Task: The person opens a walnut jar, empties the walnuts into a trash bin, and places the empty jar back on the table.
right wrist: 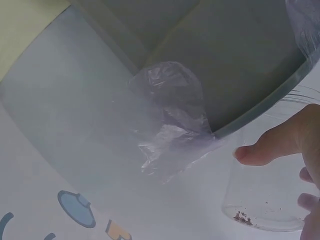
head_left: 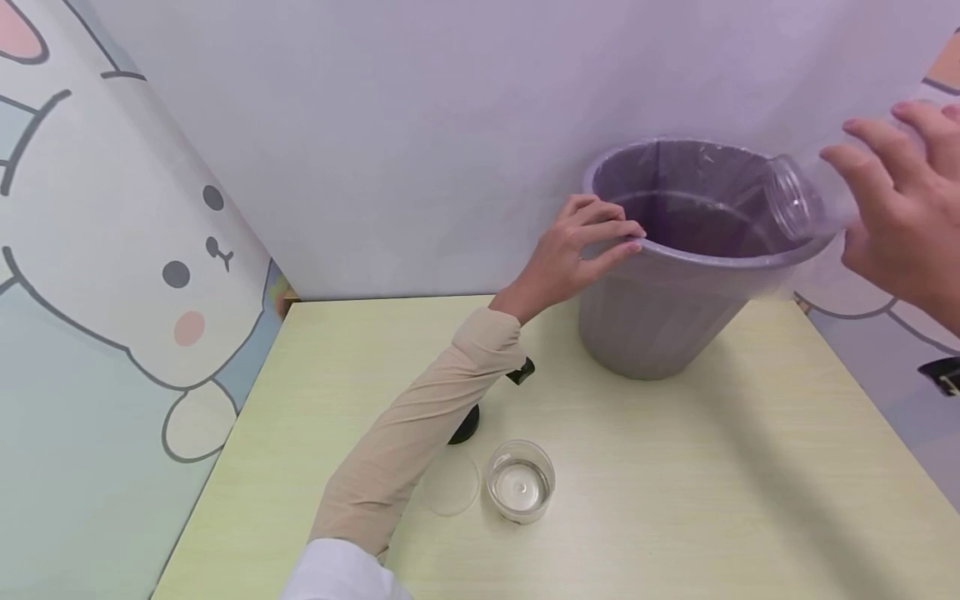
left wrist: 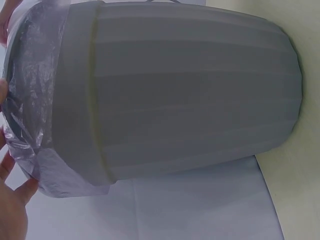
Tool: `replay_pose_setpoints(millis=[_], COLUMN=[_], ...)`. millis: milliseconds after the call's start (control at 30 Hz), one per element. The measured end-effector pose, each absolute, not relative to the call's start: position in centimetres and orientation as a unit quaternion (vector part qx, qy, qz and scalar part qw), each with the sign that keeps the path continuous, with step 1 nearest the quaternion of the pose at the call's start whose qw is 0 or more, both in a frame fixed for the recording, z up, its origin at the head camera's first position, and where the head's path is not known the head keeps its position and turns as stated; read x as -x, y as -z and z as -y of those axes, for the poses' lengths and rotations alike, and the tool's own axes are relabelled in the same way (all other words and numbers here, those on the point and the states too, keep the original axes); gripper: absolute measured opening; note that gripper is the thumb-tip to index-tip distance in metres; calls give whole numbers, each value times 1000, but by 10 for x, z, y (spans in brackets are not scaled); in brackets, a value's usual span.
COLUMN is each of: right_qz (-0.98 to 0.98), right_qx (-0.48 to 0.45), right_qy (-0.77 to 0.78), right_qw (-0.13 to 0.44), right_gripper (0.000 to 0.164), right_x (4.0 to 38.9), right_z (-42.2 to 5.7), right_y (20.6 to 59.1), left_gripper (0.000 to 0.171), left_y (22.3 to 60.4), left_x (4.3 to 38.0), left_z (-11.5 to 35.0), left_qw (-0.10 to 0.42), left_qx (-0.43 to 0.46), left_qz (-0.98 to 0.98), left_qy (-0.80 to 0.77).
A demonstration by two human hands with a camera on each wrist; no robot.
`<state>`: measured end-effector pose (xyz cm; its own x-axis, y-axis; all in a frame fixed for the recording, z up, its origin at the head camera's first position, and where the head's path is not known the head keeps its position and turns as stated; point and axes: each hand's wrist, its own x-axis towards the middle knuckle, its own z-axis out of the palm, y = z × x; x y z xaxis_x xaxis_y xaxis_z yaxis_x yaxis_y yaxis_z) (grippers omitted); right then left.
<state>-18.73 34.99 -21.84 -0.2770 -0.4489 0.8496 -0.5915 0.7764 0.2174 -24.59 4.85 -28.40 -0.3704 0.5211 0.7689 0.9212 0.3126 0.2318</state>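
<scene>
A grey trash can [head_left: 637,329] stands tilted on the table, lined with a clear plastic bag [left wrist: 35,75] folded over its rim. My left hand [head_left: 577,250] grips the near left of that rim, thumb on the outer side and fingers over the edge. In my right hand [head_left: 911,200] is a clear jar [head_left: 798,200], tipped with its threaded mouth over the can's right side. Small brown bits [right wrist: 242,218] lie at the jar's bottom in the right wrist view. The inside of the can is mostly dark.
On the table [head_left: 637,517] near the front stands a small clear round container [head_left: 521,483]. Beside it lies a thin clear disc [head_left: 450,485]. A black round object [head_left: 468,425] is partly hidden by the left sleeve. A pale wall [head_left: 375,167] rises behind.
</scene>
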Motion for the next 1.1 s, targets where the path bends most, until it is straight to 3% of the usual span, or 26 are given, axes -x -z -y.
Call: replay_pose_setpoints(millis=[200, 467, 767, 967, 1100], right_qz=[803, 836, 821, 830, 832], right_qx=[-377, -398, -421, -400, -381], right_qy=[3, 71, 92, 65, 27], right_qw=[462, 371, 376, 383, 403], right_gripper=[48, 76, 72, 82, 71], right_x=[189, 187, 193, 194, 194], right_z=[-352, -350, -349, -349, -350], right_y=[210, 206, 207, 202, 202], left_gripper=[20, 20, 20, 20, 19], left_y=[285, 285, 284, 284, 284], left_x=[247, 247, 251, 254, 255], left_z=[-49, -50, -50, -48, -47], left_qw=[290, 291, 281, 274, 270], left_qx=[479, 480, 479, 472, 469], left_qz=[755, 754, 755, 759, 761], left_qy=[342, 342, 349, 355, 358])
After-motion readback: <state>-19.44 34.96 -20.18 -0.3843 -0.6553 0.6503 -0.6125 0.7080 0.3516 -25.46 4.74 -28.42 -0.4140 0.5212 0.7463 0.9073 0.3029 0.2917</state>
